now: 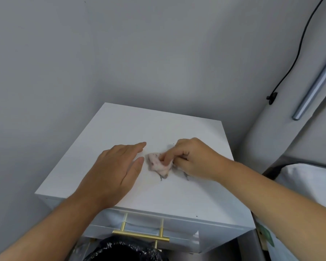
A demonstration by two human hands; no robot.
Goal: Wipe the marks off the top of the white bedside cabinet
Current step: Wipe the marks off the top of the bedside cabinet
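The white bedside cabinet (132, 127) stands in a wall corner, its flat top facing me. My right hand (194, 159) presses a crumpled pinkish-white tissue (158, 163) onto the middle of the top, fingers closed on it. Grey smeared marks (163, 178) show on the surface just below the tissue and under the hand's edge. My left hand (113, 170) lies flat on the top to the left of the tissue, fingers together, holding nothing. A tiny dark speck (196, 216) sits near the front right edge.
A gold bar handle (139, 236) sits on the drawer front below the top. A bin lined with a black bag (124, 251) stands right in front of the cabinet. A bed with white bedding (307, 181) is at the right. A black cable (297, 53) hangs on the wall.
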